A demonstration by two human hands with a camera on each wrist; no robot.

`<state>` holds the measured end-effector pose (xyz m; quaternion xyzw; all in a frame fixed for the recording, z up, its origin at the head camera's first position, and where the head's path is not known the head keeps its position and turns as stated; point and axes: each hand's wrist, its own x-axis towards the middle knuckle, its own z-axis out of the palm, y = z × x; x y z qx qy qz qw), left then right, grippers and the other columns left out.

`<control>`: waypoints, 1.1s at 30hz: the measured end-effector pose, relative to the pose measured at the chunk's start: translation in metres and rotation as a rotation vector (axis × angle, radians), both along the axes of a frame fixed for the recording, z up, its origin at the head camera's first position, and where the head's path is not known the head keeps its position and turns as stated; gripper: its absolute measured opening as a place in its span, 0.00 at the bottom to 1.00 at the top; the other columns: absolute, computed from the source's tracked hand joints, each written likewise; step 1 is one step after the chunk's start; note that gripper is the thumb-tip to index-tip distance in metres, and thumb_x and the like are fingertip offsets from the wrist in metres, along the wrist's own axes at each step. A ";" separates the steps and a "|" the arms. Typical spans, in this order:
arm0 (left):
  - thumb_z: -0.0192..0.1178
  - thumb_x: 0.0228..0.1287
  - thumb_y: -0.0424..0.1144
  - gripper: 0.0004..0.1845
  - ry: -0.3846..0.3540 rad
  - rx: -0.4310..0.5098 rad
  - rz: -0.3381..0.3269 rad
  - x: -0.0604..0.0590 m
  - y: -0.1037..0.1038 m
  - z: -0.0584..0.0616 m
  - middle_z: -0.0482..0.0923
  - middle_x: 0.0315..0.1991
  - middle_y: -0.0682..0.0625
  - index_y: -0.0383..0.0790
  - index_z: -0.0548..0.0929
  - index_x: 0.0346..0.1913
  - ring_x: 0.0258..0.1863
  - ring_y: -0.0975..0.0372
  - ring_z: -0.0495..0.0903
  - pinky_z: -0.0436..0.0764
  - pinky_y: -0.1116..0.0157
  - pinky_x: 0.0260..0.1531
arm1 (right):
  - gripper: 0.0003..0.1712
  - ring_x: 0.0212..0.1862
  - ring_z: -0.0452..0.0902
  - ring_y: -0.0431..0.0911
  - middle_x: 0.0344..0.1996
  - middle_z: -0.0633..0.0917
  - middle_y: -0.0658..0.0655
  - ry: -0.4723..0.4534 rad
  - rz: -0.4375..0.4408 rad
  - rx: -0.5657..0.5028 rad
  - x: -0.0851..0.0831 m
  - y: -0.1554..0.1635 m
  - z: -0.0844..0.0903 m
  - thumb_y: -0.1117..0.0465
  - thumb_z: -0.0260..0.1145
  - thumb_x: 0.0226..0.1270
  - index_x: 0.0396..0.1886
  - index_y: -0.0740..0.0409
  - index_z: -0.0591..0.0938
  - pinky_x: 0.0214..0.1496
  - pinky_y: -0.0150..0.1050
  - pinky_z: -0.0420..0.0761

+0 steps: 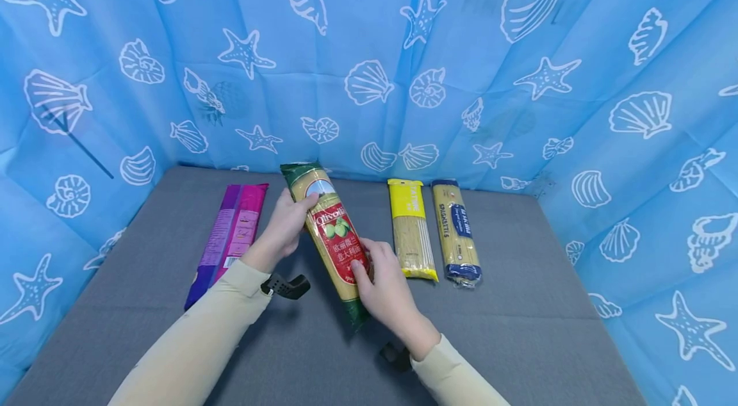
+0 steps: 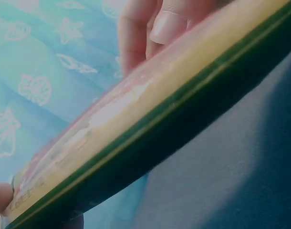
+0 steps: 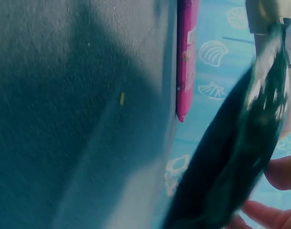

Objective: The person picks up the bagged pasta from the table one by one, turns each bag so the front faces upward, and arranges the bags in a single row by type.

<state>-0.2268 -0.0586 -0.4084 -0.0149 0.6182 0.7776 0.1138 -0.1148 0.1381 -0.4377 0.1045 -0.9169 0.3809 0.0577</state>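
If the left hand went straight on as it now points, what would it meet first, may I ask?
The left hand would first meet the pasta packet it holds; beyond that, probably the blue curtain, though depth is unclear.

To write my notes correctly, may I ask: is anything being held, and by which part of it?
A green-ended pasta packet: the left hand grips its upper left side, the right hand its lower right side.

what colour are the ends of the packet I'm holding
Both packet ends are dark green, clearest in the head view.
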 end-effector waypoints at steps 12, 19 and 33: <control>0.51 0.75 0.45 0.27 0.033 -0.049 -0.034 0.002 0.006 -0.007 0.75 0.51 0.37 0.41 0.56 0.68 0.45 0.51 0.81 0.81 0.55 0.44 | 0.30 0.49 0.79 0.50 0.50 0.80 0.61 -0.379 0.095 -0.574 0.004 -0.009 -0.018 0.60 0.57 0.74 0.71 0.58 0.58 0.48 0.46 0.80; 0.47 0.77 0.44 0.26 0.068 -0.097 -0.063 0.003 0.014 -0.014 0.73 0.53 0.38 0.42 0.54 0.70 0.47 0.50 0.80 0.81 0.55 0.43 | 0.29 0.48 0.79 0.49 0.50 0.78 0.59 -0.351 -0.002 -0.594 0.005 -0.014 -0.027 0.60 0.57 0.75 0.70 0.54 0.59 0.47 0.46 0.80; 0.52 0.74 0.41 0.34 0.101 -0.316 -0.145 0.015 0.028 -0.043 0.76 0.52 0.41 0.47 0.48 0.75 0.45 0.54 0.81 0.80 0.54 0.45 | 0.30 0.50 0.75 0.58 0.53 0.73 0.69 -0.303 -0.117 -0.595 0.003 -0.018 0.003 0.70 0.52 0.74 0.72 0.65 0.55 0.49 0.53 0.78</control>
